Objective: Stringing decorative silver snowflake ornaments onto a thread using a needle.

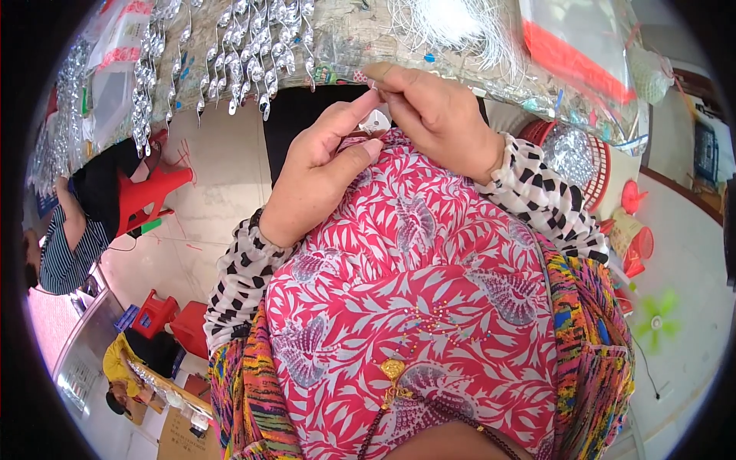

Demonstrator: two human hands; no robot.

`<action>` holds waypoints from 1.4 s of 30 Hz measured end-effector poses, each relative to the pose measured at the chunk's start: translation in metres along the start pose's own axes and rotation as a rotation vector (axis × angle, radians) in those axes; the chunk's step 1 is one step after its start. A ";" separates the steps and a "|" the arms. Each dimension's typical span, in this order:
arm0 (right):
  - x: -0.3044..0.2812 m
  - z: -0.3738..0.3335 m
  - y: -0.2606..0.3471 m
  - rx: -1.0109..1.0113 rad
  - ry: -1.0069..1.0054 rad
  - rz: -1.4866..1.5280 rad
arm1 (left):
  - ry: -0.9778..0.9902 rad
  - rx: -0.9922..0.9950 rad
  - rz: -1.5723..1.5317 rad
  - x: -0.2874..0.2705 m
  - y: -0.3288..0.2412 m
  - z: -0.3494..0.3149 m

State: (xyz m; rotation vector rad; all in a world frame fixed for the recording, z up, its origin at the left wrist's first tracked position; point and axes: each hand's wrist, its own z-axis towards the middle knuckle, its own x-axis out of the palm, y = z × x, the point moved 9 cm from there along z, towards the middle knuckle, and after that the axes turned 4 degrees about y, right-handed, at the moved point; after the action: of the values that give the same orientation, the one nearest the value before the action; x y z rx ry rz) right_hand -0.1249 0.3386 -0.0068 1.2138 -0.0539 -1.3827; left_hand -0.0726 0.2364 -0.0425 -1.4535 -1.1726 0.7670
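Note:
My left hand (322, 165) comes up from the lower left, its fingers closed and the index fingertip raised to meet the other hand. My right hand (441, 115) reaches in from the right with thumb and index finger pinched together. Both sets of fingertips meet at the near edge of the table, over my lap. A tiny pale, shiny bit shows between them, too small to name. Just below the fingers is a round silvery-white piece (376, 121), partly hidden. Strings of silver teardrop-shaped pieces (253, 54) hang over the table edge to the left of my hands.
A bundle of thin white thread (452, 31) lies on the worn table (345, 46). To its right is a clear plastic bag with a red band (579, 57). A red basket (598, 172) of shiny pieces stands at right. Red stools (157, 199) and seated people are at left.

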 end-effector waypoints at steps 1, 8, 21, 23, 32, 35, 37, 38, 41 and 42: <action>0.000 0.000 -0.001 0.000 -0.001 -0.001 | 0.001 0.000 0.000 0.001 0.001 0.000; -0.003 0.001 -0.007 0.096 0.003 0.048 | -0.150 -0.110 -0.153 -0.012 0.008 0.000; 0.004 -0.012 -0.051 0.623 0.000 1.024 | -0.141 -0.284 -0.250 -0.015 0.024 -0.001; 0.020 -0.014 -0.039 0.542 0.158 0.967 | -0.102 -0.250 -0.273 -0.010 0.021 0.003; 0.027 -0.015 -0.021 0.428 0.288 0.712 | -0.167 -0.184 -0.125 -0.013 0.022 0.007; 0.030 -0.018 -0.021 0.463 0.275 0.733 | -0.190 -0.143 0.142 -0.017 0.018 0.006; 0.029 -0.019 -0.021 0.478 0.246 0.717 | -0.201 -0.008 0.220 -0.016 0.008 0.008; 0.030 -0.020 -0.021 0.477 0.247 0.718 | -0.202 -0.008 0.220 -0.017 0.007 0.007; 0.030 -0.022 -0.025 0.515 0.211 0.736 | -0.195 0.012 0.477 -0.015 -0.002 0.008; 0.030 -0.021 -0.024 0.488 0.231 0.722 | -0.225 0.012 0.363 -0.015 -0.001 0.007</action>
State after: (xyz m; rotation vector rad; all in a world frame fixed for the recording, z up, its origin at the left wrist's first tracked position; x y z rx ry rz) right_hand -0.1195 0.3351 -0.0503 1.5417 -0.6348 -0.6011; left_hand -0.0840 0.2249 -0.0455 -1.6238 -1.0772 1.2111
